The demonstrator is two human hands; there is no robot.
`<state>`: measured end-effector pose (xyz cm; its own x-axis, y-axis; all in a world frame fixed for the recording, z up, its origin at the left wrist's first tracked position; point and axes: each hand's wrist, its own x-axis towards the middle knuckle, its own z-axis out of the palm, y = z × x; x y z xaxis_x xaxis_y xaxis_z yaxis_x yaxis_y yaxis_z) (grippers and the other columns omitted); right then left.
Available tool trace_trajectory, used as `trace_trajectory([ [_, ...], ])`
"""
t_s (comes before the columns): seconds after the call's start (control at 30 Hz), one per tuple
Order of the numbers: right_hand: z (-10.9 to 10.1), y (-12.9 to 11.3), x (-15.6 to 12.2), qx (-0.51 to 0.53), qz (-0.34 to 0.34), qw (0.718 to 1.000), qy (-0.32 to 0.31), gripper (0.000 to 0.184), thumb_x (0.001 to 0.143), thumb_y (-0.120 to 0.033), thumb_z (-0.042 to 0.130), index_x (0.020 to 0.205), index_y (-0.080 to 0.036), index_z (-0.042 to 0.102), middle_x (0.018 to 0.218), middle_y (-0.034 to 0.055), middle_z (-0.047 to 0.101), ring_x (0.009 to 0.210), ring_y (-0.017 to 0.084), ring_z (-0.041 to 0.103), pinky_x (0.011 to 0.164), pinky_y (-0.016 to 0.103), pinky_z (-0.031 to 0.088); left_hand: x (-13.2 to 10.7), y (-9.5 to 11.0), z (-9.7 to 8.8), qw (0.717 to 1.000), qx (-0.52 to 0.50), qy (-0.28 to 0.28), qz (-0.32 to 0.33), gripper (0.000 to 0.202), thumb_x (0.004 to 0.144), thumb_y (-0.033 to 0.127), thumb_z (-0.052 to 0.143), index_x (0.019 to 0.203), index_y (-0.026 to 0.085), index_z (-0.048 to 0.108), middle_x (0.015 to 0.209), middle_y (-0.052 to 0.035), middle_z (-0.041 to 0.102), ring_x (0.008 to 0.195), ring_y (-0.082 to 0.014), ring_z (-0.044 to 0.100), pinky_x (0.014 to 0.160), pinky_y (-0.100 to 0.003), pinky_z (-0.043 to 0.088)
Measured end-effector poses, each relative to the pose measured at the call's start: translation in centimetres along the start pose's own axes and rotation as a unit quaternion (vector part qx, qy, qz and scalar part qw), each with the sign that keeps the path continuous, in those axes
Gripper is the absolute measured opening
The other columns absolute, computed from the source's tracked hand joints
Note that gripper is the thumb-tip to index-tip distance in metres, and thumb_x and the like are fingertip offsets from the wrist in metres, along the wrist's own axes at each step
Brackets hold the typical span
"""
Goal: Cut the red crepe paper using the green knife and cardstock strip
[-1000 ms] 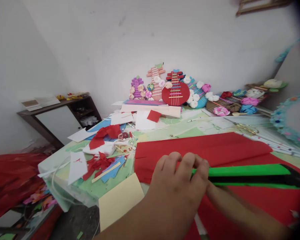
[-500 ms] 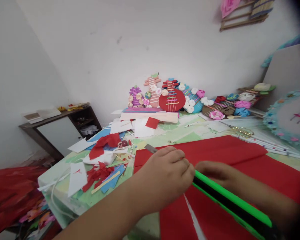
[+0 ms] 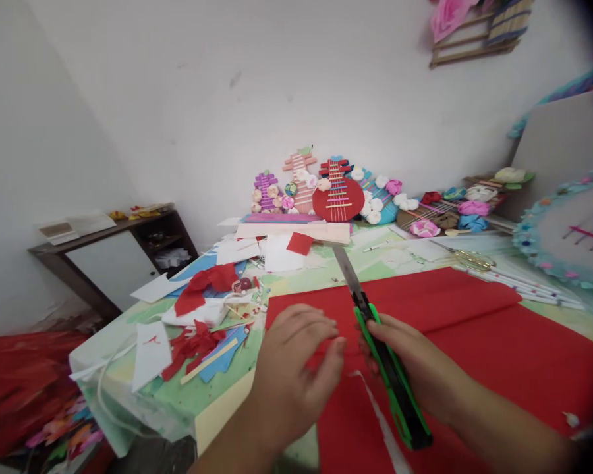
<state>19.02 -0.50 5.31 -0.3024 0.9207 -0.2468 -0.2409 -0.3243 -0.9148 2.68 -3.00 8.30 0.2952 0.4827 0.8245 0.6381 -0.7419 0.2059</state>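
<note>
My right hand point(image 3: 405, 355) is closed round a green and black utility knife point(image 3: 393, 375). Its long blade is out and points up and away, over the red sheet point(image 3: 454, 296) spread across the table. To the left, my left hand point(image 3: 296, 375) hovers over the sheet's near left part, fingers curved and apart, with nothing visible in them. A pale slit or strip point(image 3: 380, 421) runs through the red sheet below the knife.
Scraps of red cloth point(image 3: 205, 286), white paper point(image 3: 151, 352) and blue pieces lie on the table's left. Scissors point(image 3: 469, 258) and white sticks point(image 3: 528, 289) lie at the right. Decorated lute-shaped crafts point(image 3: 338, 197) lean on the wall behind. A low cabinet point(image 3: 113, 253) stands left.
The knife has passed from my left hand into my right hand and swung so its blade points away. My left hand has let go and moved down and left.
</note>
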Motion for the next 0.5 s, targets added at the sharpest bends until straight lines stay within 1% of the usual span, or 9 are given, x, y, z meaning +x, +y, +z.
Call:
trace_trajectory([
  [0.03, 0.2, 0.0, 0.1, 0.007, 0.006, 1.000, 0.008, 0.028, 0.073, -0.046, 0.055, 0.071, -0.019, 0.049, 0.055, -0.0052, 0.049, 0.043, 0.007, 0.044, 0.042, 0.020, 0.034, -1.0, 0.0, 0.2, 0.999, -0.013, 0.009, -0.049, 0.011, 0.081, 0.014, 0.046, 0.077, 0.017, 0.055, 0.072, -0.0021, 0.060, 0.070, -0.0146, 0.055, 0.068, -0.030, 0.046],
  [0.07, 0.5, 0.0, 0.2, 0.008, 0.007, 1.000, 0.016, 0.033, 0.075, -0.051, 0.050, 0.068, -0.019, 0.047, 0.051, -0.0057, 0.047, 0.040, 0.007, 0.042, 0.040, 0.020, 0.033, -2.1, 0.1, 0.5, 0.996, -0.018, 0.000, -0.090, 0.013, 0.081, 0.015, 0.044, 0.074, 0.017, 0.055, 0.070, -0.0023, 0.059, 0.066, -0.0144, 0.054, 0.061, -0.028, 0.046],
  [0.1, 0.8, 0.0, 0.3, 0.004, 0.006, 1.000, 0.022, 0.037, 0.075, -0.054, 0.047, 0.065, -0.019, 0.045, 0.049, -0.0062, 0.045, 0.038, 0.006, 0.040, 0.039, 0.019, 0.031, -3.1, 0.2, 0.9, 0.993, -0.020, -0.003, -0.117, 0.015, 0.081, 0.015, 0.043, 0.072, 0.017, 0.054, 0.067, -0.0022, 0.057, 0.062, -0.0143, 0.053, 0.057, -0.027, 0.045],
  [0.13, 1.1, 0.0, 0.3, -0.002, 0.006, 1.000, 0.025, 0.039, 0.075, -0.056, 0.046, 0.063, -0.019, 0.044, 0.047, -0.0067, 0.043, 0.037, 0.006, 0.038, 0.038, 0.019, 0.030, -4.0, 0.3, 1.2, 0.990, -0.021, -0.024, -0.139, 0.016, 0.081, 0.015, 0.042, 0.070, 0.017, 0.053, 0.065, -0.0022, 0.056, 0.061, -0.0144, 0.052, 0.056, -0.027, 0.045],
  [0.2, 1.7, 0.0, 0.3, -0.009, 0.003, 1.000, 0.025, 0.039, 0.076, -0.055, 0.045, 0.062, -0.018, 0.043, 0.045, -0.0073, 0.042, 0.035, 0.005, 0.036, 0.037, 0.018, 0.028, -5.5, 0.5, 1.9, 0.991, -0.037, -0.040, -0.119, 0.014, 0.079, 0.014, 0.042, 0.072, 0.017, 0.054, 0.066, -0.0029, 0.057, 0.062, -0.0152, 0.052, 0.057, -0.028, 0.045],
  [0.27, 2.0, 0.0, 0.3, -0.004, -0.002, 1.000, 0.018, 0.036, 0.077, -0.051, 0.047, 0.063, -0.018, 0.042, 0.047, -0.0074, 0.042, 0.036, 0.005, 0.036, 0.037, 0.018, 0.028, -6.4, 0.7, 2.1, 0.994, -0.051, -0.038, -0.087, 0.013, 0.077, 0.012, 0.042, 0.076, 0.016, 0.055, 0.068, -0.0035, 0.058, 0.063, -0.0161, 0.053, 0.058, -0.029, 0.046],
  [0.33, 2.1, 0.0, 0.1, 0.003, -0.005, 1.000, 0.012, 0.030, 0.078, -0.046, 0.048, 0.066, -0.019, 0.043, 0.050, -0.0074, 0.043, 0.037, 0.005, 0.037, 0.038, 0.018, 0.029, -6.9, 0.8, 2.0, 0.996, -0.054, -0.029, -0.072, 0.014, 0.075, 0.011, 0.043, 0.079, 0.016, 0.056, 0.069, -0.0039, 0.059, 0.064, -0.0166, 0.054, 0.059, -0.030, 0.047],
  [0.43, 1.7, 0.2, -0.2, -0.009, -0.010, 1.000, 0.002, 0.023, 0.078, -0.039, 0.050, 0.070, -0.019, 0.044, 0.053, -0.0070, 0.046, 0.042, 0.006, 0.040, 0.042, 0.019, 0.031, -7.6, 0.6, 1.6, 0.995, -0.055, -0.013, -0.080, 0.014, 0.075, 0.011, 0.044, 0.080, 0.017, 0.056, 0.070, -0.0039, 0.060, 0.065, -0.0168, 0.055, 0.059, -0.030, 0.048],
  [0.5, 1.3, 0.5, -0.6, -0.027, -0.013, 0.999, -0.015, 0.020, 0.078, -0.036, 0.052, 0.072, -0.019, 0.045, 0.055, -0.0065, 0.047, 0.045, 0.006, 0.042, 0.045, 0.020, 0.032, -8.0, 0.5, 1.6, 0.990, -0.084, -0.010, -0.112, 0.013, 0.076, 0.014, 0.045, 0.081, 0.018, 0.057, 0.072, -0.0036, 0.061, 0.066, -0.0169, 0.056, 0.061, -0.029, 0.048],
])
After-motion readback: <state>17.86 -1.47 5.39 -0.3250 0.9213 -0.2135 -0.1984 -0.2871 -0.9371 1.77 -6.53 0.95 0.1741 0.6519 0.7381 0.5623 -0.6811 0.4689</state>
